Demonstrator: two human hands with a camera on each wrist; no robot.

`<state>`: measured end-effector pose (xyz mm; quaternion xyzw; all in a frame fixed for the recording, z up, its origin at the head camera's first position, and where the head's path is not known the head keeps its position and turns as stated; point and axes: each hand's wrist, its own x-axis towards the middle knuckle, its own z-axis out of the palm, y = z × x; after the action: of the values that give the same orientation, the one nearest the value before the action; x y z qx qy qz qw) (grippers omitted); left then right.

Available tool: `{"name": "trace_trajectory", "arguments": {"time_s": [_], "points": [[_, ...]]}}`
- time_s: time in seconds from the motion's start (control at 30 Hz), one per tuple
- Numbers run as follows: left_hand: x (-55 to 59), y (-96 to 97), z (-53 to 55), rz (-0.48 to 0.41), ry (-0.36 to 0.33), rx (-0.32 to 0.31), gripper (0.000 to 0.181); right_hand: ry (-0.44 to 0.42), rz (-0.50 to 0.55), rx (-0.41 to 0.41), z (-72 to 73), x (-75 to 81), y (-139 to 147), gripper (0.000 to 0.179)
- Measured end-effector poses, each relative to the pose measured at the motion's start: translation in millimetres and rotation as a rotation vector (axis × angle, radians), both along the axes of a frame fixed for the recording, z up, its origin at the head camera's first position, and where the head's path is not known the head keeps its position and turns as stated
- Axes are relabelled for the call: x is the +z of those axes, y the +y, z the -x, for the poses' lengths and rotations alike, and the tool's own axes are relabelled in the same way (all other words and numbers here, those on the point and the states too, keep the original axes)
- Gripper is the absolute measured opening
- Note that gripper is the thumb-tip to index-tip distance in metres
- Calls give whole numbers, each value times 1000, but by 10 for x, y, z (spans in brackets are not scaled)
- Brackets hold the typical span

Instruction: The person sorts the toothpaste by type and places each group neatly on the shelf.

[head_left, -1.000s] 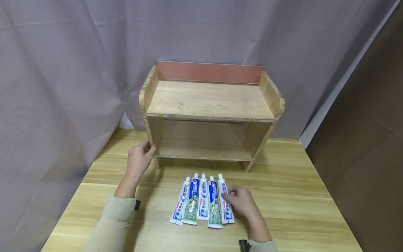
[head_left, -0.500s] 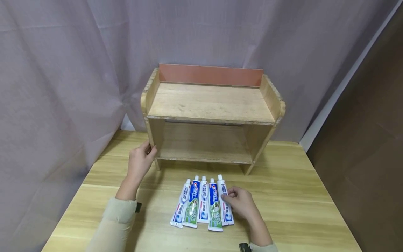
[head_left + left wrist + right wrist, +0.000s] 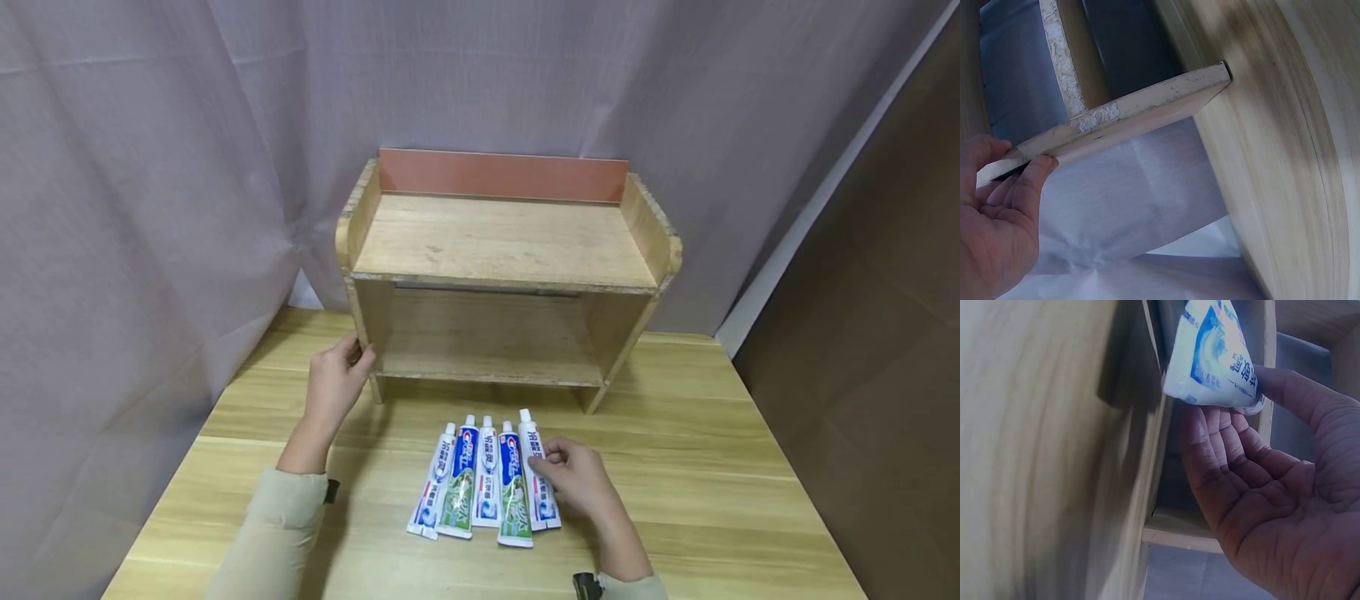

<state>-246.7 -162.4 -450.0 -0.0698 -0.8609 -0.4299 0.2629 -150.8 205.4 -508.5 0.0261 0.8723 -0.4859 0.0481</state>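
Observation:
In the head view my left hand (image 3: 337, 379) grips the left side panel (image 3: 360, 323) of a small wooden shelf low down. The left wrist view shows thumb and fingers on either side of that panel's chipped edge (image 3: 1122, 109). My right hand (image 3: 581, 477) pinches the rightmost toothpaste tube (image 3: 542, 500), white with blue print, cap toward the shelf. In the right wrist view the thumb lies on one face of this tube (image 3: 1225, 362), fingers behind it. To its left a blue-and-green toothpaste tube (image 3: 514, 492) and several others lie fanned side by side on the table.
The two-level shelf (image 3: 502, 242) stands at the back of the wooden table (image 3: 712, 467), with a reddish-brown back strip (image 3: 502, 175) along its top. A grey curtain (image 3: 480, 75) hangs behind and to the left. A brown panel (image 3: 870, 333) borders the right side.
The rightmost toothpaste tube has shifted slightly up toward the shelf in my right hand, relative to the other tubes. My left hand stays on the side panel.

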Motion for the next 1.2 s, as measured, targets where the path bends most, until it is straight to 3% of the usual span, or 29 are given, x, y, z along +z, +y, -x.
{"name": "trace_trajectory", "arguments": {"time_s": [0.43,0.8,1.2], "points": [[-17,8,28,3,17,-3,28,17,1,0,-5,118,4,22],[-20,8,1,0,-2,1,31,18,-16,1,7,108,17,17],[-18,5,7,8,14,9,30,55,-10,31,34,183,40,23]]}}
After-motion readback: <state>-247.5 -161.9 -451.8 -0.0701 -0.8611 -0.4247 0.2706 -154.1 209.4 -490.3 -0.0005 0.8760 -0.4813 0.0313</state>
